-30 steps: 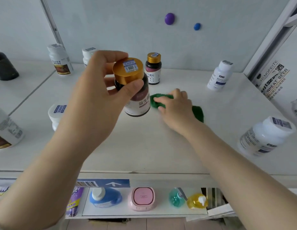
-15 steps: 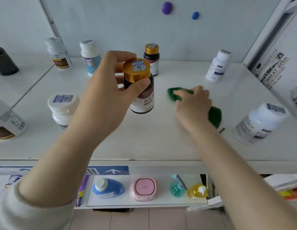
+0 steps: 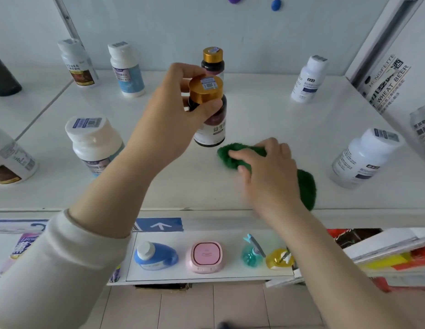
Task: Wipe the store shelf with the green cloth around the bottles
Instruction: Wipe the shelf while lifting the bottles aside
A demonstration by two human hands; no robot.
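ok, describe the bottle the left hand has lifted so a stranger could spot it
On the white shelf, look centre, just left of the green cloth. The left hand holds a dark bottle by its gold cap. A smaller gold-capped bottle stands behind; only the held one is in a hand.

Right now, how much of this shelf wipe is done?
Midway, it seems. The left hand holds the gold-capped bottle lifted while the right hand presses the green cloth on the shelf beside it. The white bottles' spots look left; nothing shows which parts are clean.

The right hand (image 3: pixel 268 172) is motion-blurred and hides the middle of the green cloth (image 3: pixel 306 188).
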